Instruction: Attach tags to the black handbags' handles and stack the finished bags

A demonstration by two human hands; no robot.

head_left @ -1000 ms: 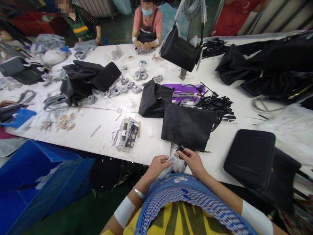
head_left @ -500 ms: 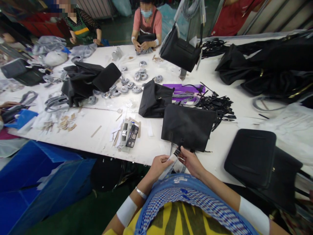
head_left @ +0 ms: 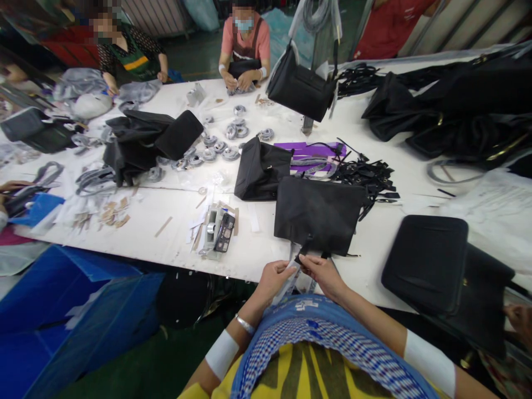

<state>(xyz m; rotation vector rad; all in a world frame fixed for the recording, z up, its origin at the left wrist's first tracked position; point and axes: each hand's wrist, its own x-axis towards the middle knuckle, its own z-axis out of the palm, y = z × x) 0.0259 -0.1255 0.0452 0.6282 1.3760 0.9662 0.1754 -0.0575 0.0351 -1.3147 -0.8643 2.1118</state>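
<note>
At the table's front edge, my left hand (head_left: 273, 281) is closed, thumb and fingers pinching a strap (head_left: 286, 285) wrapped in clear plastic. Close beside it on the right, my right hand (head_left: 323, 272) grips the strap's black end (head_left: 302, 256) between thumb and fingers. The strap appears to run up to a black bag (head_left: 320, 213) lying flat just beyond my hands; its exact joint is too small to make out. More plastic-wrapped strap hangs below my fingers, partly hidden by them.
Another black bag (head_left: 262, 169) stands behind, beside black straps (head_left: 363, 180) on purple sheets (head_left: 307, 151). Left are a small box (head_left: 224, 233) and coiled wrapped straps (head_left: 230, 153). Black bags (head_left: 426, 260) lie right. A blue bin (head_left: 103, 310) stands below left. Co-workers sit across the table.
My right hand has shifted slightly left and down along the strap's black end; my left hand stays nearly in place. A co-worker's hand now shows at the right edge.
</note>
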